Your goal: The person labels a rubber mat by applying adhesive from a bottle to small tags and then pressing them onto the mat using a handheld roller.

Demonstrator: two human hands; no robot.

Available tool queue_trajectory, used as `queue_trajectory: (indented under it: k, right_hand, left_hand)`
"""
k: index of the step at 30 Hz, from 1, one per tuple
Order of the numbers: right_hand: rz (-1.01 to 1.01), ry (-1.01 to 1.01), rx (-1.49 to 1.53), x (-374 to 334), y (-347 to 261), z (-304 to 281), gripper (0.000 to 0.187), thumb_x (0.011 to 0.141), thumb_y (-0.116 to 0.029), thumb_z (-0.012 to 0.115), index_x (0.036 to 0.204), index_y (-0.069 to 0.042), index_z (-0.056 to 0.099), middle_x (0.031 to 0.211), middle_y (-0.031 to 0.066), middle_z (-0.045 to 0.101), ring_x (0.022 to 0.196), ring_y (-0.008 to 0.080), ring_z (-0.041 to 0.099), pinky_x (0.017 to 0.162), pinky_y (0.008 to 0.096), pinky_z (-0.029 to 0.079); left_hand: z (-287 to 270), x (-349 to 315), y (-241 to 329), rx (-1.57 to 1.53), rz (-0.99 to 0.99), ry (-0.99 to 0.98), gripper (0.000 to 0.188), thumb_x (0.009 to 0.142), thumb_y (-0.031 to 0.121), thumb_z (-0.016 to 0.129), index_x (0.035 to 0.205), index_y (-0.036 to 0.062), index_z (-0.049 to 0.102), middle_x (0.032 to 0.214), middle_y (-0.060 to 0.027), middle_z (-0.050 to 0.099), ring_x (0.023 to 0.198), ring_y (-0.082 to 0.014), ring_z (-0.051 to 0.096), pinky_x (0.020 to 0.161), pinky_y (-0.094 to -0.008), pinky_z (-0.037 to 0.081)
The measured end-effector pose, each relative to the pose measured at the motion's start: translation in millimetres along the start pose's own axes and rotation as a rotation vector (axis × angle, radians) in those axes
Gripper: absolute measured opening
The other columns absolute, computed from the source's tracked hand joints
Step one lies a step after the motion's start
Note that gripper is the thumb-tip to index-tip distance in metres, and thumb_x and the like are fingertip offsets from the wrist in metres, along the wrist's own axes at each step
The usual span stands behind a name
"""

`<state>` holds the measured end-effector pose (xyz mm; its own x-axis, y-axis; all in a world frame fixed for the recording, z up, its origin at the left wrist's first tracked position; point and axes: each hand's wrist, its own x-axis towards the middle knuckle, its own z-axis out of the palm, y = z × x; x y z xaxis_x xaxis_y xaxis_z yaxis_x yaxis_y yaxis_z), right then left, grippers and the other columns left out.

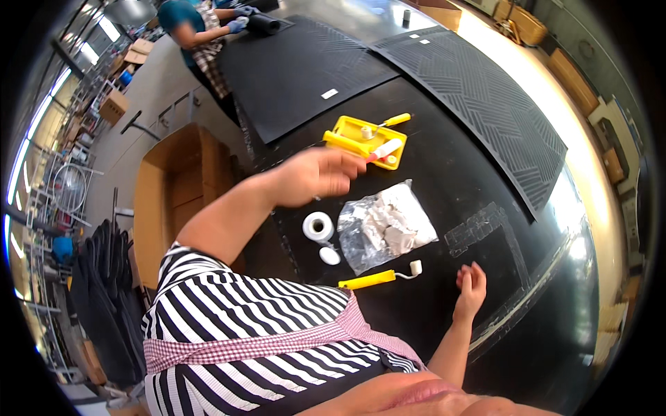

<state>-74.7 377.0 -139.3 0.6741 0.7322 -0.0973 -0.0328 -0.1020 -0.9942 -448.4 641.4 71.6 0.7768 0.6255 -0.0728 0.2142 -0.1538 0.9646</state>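
Note:
My left hand (322, 175), smeared by motion, reaches over the black table to the near side of a yellow paint tray (341, 126). Its fingertips are beside a white tube with a red end (386, 150), which overlaps the tray; whether they touch or grip it I cannot tell. A small yellow-handled roller (397, 119) rests across the tray's far side. My right hand (472, 291) is held at the right with loosely bent fingers, nothing in them. Left of it lies another yellow-handled mini roller (368, 280) with a white head.
A clear plastic bag (388, 222) of pale pieces lies mid-table, beside a white tape roll (318, 227) and a white oval piece (329, 256). Black textured mats (298, 76) cover the far table. A gloved co-worker (198, 35) handles a black roll (263, 24). An open carton (156, 201) stands left.

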Motion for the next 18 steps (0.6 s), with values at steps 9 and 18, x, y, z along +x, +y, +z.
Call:
queue_trajectory:
  k: [9, 18]
  right_hand:
    - [0.118, 0.082, 0.028, -138, 3, -11, 0.023, 0.1, -0.007, 0.057, 0.123, -0.001, 0.06, 0.108, 0.01, 0.069, 0.09, 0.0149, 0.066, 0.08, 0.0263, 0.054]
    - [0.094, -0.351, -0.045, -193, -4, 68, 0.029, 0.095, -0.001, 0.06, 0.124, -0.001, 0.061, 0.108, 0.0091, 0.068, 0.096, 0.0149, 0.065, 0.087, 0.0271, 0.053]
  left_hand:
    - [80, -97, -53, -0.399, -0.123, -0.076, 0.014, 0.096, 0.012, 0.063, 0.104, 0.0006, 0.066, 0.108, -0.0068, 0.068, 0.093, -0.011, 0.063, 0.087, -0.0268, 0.05]
    - [115, -189, -71, -0.375, -0.334, 0.043, 0.012, 0.098, 0.017, 0.063, 0.1, 0.0052, 0.066, 0.1, -0.0063, 0.07, 0.088, -0.0131, 0.064, 0.083, -0.0268, 0.051]
